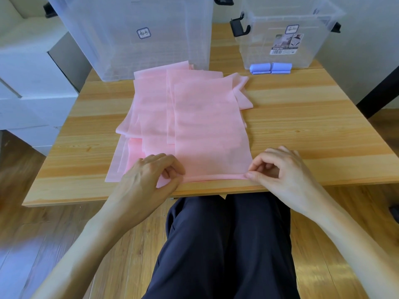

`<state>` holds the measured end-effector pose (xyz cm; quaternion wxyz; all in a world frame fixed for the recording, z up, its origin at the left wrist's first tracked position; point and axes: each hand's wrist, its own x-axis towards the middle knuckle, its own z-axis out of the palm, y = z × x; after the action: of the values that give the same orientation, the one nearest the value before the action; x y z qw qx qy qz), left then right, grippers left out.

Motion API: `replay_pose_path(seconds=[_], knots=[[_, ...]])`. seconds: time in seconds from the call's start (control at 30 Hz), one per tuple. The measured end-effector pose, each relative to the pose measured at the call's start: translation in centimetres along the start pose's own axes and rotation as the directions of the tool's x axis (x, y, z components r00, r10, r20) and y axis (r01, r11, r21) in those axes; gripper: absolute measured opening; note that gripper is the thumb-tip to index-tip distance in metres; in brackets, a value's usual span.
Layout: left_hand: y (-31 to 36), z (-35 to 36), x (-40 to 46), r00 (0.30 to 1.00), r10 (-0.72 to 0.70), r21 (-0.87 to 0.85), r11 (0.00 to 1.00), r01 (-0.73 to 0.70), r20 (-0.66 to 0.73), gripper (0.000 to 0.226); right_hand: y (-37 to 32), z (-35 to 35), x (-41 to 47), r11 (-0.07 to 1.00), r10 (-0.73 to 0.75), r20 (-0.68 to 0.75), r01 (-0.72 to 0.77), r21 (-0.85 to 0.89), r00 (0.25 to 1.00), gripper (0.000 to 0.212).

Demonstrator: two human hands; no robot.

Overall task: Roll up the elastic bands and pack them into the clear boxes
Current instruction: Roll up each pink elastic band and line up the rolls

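As the first turn of a roll forms at the worktop's [302, 126] near edge, the left hand [149, 175] and right hand [282, 169] pinch the top pink elastic band [207, 126] by its corners; thin, limp and probably slippery, it lies ahead of both grips.

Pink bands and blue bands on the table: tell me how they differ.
The pink bands lie flat and spread out in a loose overlapping pile; the blue bands are already rolled into tight little bundles. The pink bands sit mid-table in front of the person, with the left hand and right hand starting a roll at the near edge; the blue bands rest untouched against the smaller clear box. Neither colour is inside a box yet.
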<state>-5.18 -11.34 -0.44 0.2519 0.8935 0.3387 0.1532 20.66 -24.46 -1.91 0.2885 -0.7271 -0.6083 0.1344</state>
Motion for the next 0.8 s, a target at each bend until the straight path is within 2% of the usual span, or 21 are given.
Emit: replay_pose_path(seconds=[0.27,0.37,0.53,0.6,0.8], knots=[[-0.4,0.4,-0.3,0.995,0.057,0.023,0.998,-0.055,-0.082,0.012,0.6,0.3,-0.5,0.997,-0.071,-0.048,0.072,0.01,0.996,0.024],[-0.4,0.6,-0.4,0.995,0.015,-0.011,1.0,-0.016,-0.102,0.011,0.9,0.4,-0.7,0.997,-0.06,-0.065,0.063,0.046,0.996,0.021],[-0.7,0.6,0.0,0.997,-0.026,-0.061,0.998,0.022,-0.068,0.008,1.0,0.1,-0.2,0.997,-0.083,-0.025,0.083,0.001,0.996,0.022],[-0.4,0.2,-0.1,0.999,-0.022,-0.063,0.998,0.02,-0.037,0.016,0.9,-0.2,-0.3,0.997,-0.078,0.016,0.078,-0.008,0.997,0.024],[-0.1,0.0,0.1,0.999,-0.042,-0.027,0.999,0.042,-0.005,0.009,0.1,-0.4,-0.1,1.0,0.001,0.034,0.0,-0.031,0.999,0.014]])
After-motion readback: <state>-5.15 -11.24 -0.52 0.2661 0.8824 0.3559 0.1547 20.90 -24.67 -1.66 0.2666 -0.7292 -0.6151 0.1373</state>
